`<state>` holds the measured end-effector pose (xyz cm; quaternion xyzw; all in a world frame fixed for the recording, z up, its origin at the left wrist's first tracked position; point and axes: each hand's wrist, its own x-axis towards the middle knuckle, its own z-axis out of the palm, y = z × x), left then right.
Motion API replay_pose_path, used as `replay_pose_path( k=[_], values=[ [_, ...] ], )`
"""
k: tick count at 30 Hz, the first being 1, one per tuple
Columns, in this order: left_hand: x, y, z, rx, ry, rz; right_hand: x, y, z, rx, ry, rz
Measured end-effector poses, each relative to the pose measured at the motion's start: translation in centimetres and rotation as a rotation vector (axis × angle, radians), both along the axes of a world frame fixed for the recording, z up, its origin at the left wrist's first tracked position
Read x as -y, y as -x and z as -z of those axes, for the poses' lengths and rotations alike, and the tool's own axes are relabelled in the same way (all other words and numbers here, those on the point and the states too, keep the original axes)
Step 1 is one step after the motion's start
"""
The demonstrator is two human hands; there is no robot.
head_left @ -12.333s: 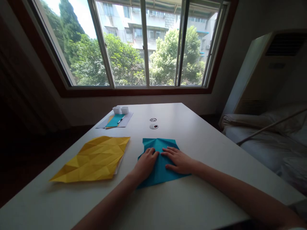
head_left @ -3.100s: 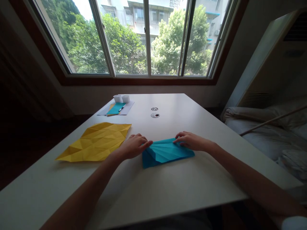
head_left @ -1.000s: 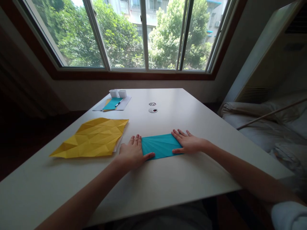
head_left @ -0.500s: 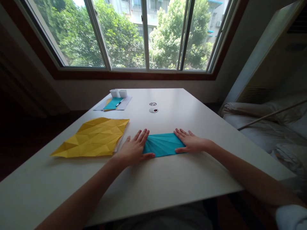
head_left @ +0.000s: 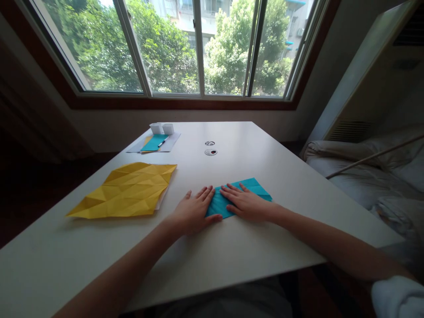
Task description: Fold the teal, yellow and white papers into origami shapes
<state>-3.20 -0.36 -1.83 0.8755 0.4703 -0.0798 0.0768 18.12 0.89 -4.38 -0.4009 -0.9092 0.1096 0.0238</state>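
The left hand (head_left: 195, 210) lies palm-down just below the centre of the frame, its thumb spread away from the fingers, pressing on the left end of a creased blue paper (head_left: 220, 205) and grasping nothing. The right hand (head_left: 247, 204), beside it to the right, is also flat, with fingers splayed across the middle of the same paper; it pinches nothing either. The blue paper rests on the white tabletop (head_left: 245, 154) right of the lower centre, with one end showing beyond the right hand and a narrow strip between the two.

The likeliest trouble, as I judge it, is a crease set off its line: if the palms push in different directions, the layers beneath could slide over each other. The smooth tabletop may let the whole sheet skid if one hand bears down harder. A fingertip dragged across an edge could crumple or tear such thin material, and if either palm lifts early, that end might spring up.

Left of the hands, a yellow paper (head_left: 127, 192) full of folds lies near the left forearm, which could brush it on a wide sweep. Farther off, two round flat pieces sit above the centre, one (head_left: 210, 143) beyond the other (head_left: 210, 152); I cannot tell what they are. Toward the upper left, a pen (head_left: 163, 141) lies on a small blue sheet (head_left: 154, 142), near two white containers (head_left: 162, 129).
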Motion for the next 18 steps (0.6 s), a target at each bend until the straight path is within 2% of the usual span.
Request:
replay_pose_path(
  k=[2, 6, 18],
  values=[
    [0.0, 0.0, -0.1, -0.008, 0.03, -0.012, -0.1, 0.2, 0.3, -0.005, 0.051, 0.0],
    [0.1, 0.1, -0.5, -0.027, 0.078, -0.056, -0.7, -1.0, 0.3, 0.03, 0.16, 0.095],
    [-0.1, 0.7, -0.3, -0.059, 0.091, -0.089, -2.0, -5.8, -2.1, 0.17, 0.306, 0.253]
  ],
)
